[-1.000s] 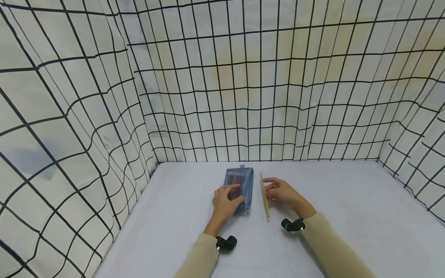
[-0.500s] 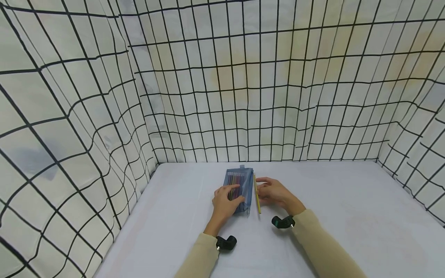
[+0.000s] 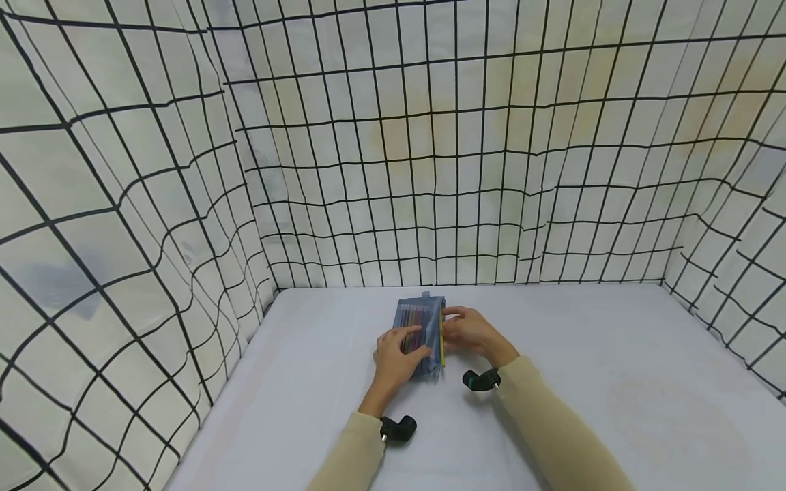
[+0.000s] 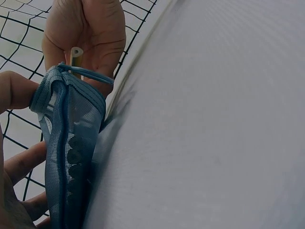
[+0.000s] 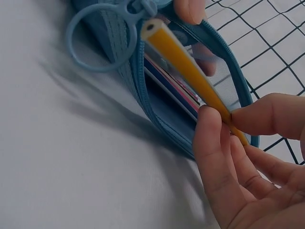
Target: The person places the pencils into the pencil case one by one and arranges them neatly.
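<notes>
A blue mesh pencil case with several coloured pencils inside stands tilted on the table. My left hand holds it, thumb and fingers spread over its near side. In the right wrist view its zip is open and several pencils show within. My right hand pinches a yellow pencil between thumb and fingers at that opening. The pencil's flat end rises beside the case's top edge in the left wrist view. How much of the pencil lies inside the case, I cannot tell.
A ring-shaped zip pull hangs at the end of the case's opening. White cloth covers the table. Black-gridded white netting closes off the back and sides. A black camera sits on each wrist.
My right hand has carried the yellow pencil leftward, from a gap beside the case up to its open right side. The left hand stays on the case.
</notes>
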A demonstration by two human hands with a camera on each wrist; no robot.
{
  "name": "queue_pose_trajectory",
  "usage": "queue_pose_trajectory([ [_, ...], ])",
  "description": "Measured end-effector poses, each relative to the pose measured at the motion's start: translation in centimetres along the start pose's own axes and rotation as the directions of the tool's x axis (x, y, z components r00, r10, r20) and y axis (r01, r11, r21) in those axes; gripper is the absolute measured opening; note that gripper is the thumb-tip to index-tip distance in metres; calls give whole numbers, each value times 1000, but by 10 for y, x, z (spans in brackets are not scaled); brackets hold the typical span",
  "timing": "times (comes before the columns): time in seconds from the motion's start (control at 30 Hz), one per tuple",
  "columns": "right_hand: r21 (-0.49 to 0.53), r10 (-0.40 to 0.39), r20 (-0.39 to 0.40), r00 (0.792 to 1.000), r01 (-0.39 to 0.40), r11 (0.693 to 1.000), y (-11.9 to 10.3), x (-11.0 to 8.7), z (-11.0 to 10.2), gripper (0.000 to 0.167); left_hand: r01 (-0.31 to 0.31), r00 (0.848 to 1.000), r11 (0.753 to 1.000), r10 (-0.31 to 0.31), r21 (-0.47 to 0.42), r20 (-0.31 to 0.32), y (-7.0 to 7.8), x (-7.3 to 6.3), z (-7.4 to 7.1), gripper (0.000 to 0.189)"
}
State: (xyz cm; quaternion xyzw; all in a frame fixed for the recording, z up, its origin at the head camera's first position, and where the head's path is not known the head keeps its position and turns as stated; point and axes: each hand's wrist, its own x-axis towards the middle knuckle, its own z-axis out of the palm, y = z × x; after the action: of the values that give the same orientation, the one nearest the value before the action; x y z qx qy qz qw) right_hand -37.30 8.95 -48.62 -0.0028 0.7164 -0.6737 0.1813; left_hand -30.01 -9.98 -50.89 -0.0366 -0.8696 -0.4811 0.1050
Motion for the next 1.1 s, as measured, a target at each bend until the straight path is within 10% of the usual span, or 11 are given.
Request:
queue_pose_trajectory([
  [1.1, -76, 3, -86, 996, -10, 997, -1, 2, 19, 55, -3, 1000, 1000, 3, 12, -3, -2, 1, 1, 53],
])
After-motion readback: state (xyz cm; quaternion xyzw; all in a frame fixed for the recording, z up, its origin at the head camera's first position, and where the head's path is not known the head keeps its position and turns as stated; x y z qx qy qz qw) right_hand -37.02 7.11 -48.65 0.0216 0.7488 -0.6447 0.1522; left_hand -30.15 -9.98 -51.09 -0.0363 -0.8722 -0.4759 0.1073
